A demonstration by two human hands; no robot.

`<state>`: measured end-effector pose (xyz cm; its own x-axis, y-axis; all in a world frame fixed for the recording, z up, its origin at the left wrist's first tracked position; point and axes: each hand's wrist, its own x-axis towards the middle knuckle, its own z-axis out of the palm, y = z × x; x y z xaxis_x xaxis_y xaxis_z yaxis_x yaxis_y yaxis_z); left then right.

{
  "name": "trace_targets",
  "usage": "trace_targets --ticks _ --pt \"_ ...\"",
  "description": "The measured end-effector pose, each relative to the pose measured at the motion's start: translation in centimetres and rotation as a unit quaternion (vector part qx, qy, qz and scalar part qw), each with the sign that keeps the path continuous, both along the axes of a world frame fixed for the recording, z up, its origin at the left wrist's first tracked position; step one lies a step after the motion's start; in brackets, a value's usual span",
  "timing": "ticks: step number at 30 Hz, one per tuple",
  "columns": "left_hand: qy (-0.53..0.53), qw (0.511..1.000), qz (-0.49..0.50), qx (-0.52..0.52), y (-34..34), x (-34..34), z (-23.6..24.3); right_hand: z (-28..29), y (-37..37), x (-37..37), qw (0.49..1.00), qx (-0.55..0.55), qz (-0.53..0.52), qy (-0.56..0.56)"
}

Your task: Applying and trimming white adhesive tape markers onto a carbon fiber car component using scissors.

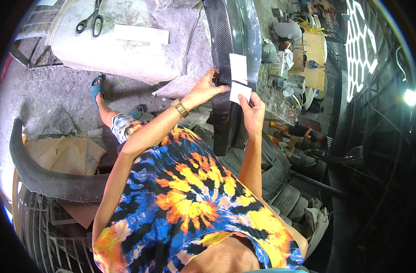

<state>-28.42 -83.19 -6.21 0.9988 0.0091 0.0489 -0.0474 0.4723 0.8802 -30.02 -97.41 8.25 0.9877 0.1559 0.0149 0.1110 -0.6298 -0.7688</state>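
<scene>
I take the dark woven-pattern panel [226, 50] as the landmark; it is a long, glossy, carbon-weave strip that runs from the top edge down the middle of the view.

1. Left of the panel lies a large pale moulded body part [121, 50], dusty and grey-white. A pair of black-handled scissors [92, 20] rests on its upper surface, and a white paper strip [141, 34] lies just right of the scissors.

2. Far below and left of the panel, a curved black fender strip [44, 175] arcs over flattened brown cardboard [67, 152].

3. Right of the panel, a wire mesh rack [274, 93] stands close by, and a second person [287, 31] in a grey top crouches well beyond it near a wooden board.

4. On the panel's right edge sits 1 white rectangular sheet [238, 68], flat against the weave.

5. My left hand [205, 88], with a gold wristwatch [180, 108] on its wrist, presses against the panel's left side, fingers spread and curled over the surface; it grasps nothing that I can see.

6. My right hand [252, 111] is just below the white sheet, thumb and fingers pinched closed on a second small white card [240, 91], which touches the panel's right edge.
</scene>
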Motion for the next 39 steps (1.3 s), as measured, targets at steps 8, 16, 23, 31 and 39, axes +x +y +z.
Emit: trace_targets --ticks 8,16,23,31,39 --pt "0.022 1.0 -0.004 0.009 -0.3 0.1 0.0 -0.5 -0.6 0.6 1.0 -0.025 0.002 -0.017" --pt "0.007 1.0 0.006 0.002 -0.5 0.2 -0.2 -0.3 -0.2 0.6 0.999 -0.035 -0.006 -0.015" --pt "0.024 1.0 -0.006 0.004 0.1 -0.1 0.8 -0.5 -0.3 0.7 0.999 -0.035 -0.014 -0.02" --pt "0.024 1.0 0.002 0.016 -0.3 0.0 0.6 -0.3 0.0 0.5 0.999 -0.032 -0.02 -0.021" --pt "0.016 1.0 -0.005 0.003 -0.1 0.0 1.0 -0.4 -0.2 0.6 0.999 -0.031 -0.025 -0.021"
